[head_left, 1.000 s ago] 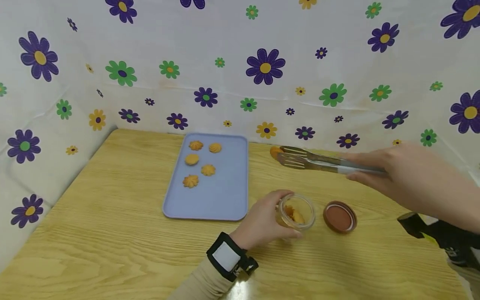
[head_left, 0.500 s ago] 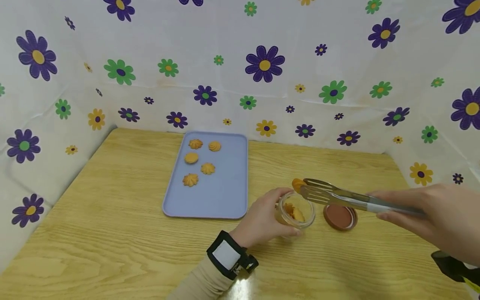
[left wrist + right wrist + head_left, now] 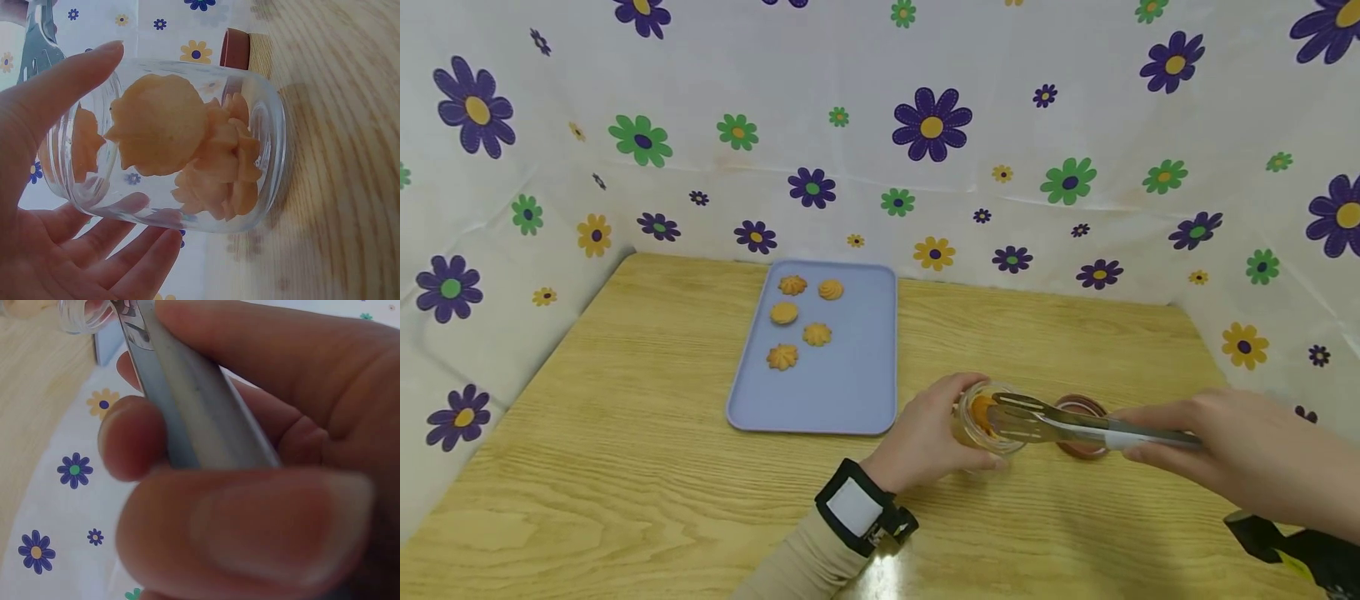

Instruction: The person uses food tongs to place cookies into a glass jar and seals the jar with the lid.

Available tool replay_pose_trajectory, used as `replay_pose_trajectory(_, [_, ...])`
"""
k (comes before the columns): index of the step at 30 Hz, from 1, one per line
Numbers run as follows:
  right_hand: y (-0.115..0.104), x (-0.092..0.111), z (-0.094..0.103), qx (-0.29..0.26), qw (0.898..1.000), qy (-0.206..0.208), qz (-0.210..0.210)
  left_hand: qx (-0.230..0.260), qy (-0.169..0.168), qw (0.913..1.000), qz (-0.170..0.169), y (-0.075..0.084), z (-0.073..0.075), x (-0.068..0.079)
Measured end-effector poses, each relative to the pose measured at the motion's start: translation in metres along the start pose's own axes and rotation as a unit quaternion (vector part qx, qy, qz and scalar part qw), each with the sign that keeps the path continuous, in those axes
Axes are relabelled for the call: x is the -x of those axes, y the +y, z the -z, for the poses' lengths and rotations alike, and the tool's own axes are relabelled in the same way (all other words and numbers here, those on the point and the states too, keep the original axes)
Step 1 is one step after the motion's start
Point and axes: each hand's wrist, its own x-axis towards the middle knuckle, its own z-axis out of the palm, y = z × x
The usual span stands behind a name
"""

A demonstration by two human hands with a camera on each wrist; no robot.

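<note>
My left hand [image 3: 925, 437] grips a clear jar [image 3: 273, 147] on the wooden table, thumb on one side and fingers on the other. Several cookies [image 3: 219, 162] lie inside, as the left wrist view shows. In my right hand [image 3: 1232, 458] is a pair of metal tongs [image 3: 1075, 427] with grey handles, pinched between thumb and fingers. The tongs' slotted ends are at the jar's mouth, with one cookie [image 3: 982, 413] at their tip. That same cookie shows just inside the jar's neck in the left wrist view.
Left of the jar, a light blue tray [image 3: 857, 375] carries several cookies [image 3: 784, 313] on its left half. A brown lid [image 3: 1081, 452] lies right of the jar, partly behind the tongs. Flowered cloth [image 3: 850, 108] stands along the table's back and sides.
The tongs with their cookie have come down and left from above the table's back right into the jar's mouth. My left hand and the jar have stayed in place.
</note>
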Motion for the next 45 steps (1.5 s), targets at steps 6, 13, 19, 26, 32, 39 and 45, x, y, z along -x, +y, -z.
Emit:
replay_pose_trajectory(6, [-0.001, -0.005, 0.0, -0.018, 1.0, 0.003, 0.004, 0.001, -0.001, 1.0, -0.001, 0.0, 0.001, 0.001])
replay_pose_trajectory(13, [0.0, -0.008, 0.003, -0.035, 0.999, -0.016, -0.007, -0.002, 0.002, 1.0, 0.0, 0.001, 0.003, 0.002])
replay_pose_trajectory(19, [-0.007, -0.006, 0.022, 0.015, 0.998, 0.059, 0.005, -0.014, 0.002, 0.9999, 0.006, 0.001, 0.006, 0.004])
replay_pose_trajectory(26, [-0.049, -0.037, 0.052, 0.058, 0.983, 0.146, 0.099, -0.014, -0.001, 0.9998, 0.011, 0.001, 0.006, 0.004])
replay_pose_trajectory(32, [-0.086, -0.101, 0.06, 0.054, 0.97, 0.14, 0.19, -0.012, -0.009, 0.9998, 0.011, 0.001, 0.004, 0.002])
replay_pose_trajectory(39, [-0.12, -0.181, 0.057, 0.041, 0.977, 0.067, 0.2, -0.017, -0.009, 0.9997, -0.014, 0.0, 0.002, 0.001])
replay_pose_trajectory(45, [-0.146, -0.224, 0.053, 0.068, 0.986, 0.019, 0.154, -0.024, -0.005, 0.9996, -0.014, -0.002, 0.005, 0.001])
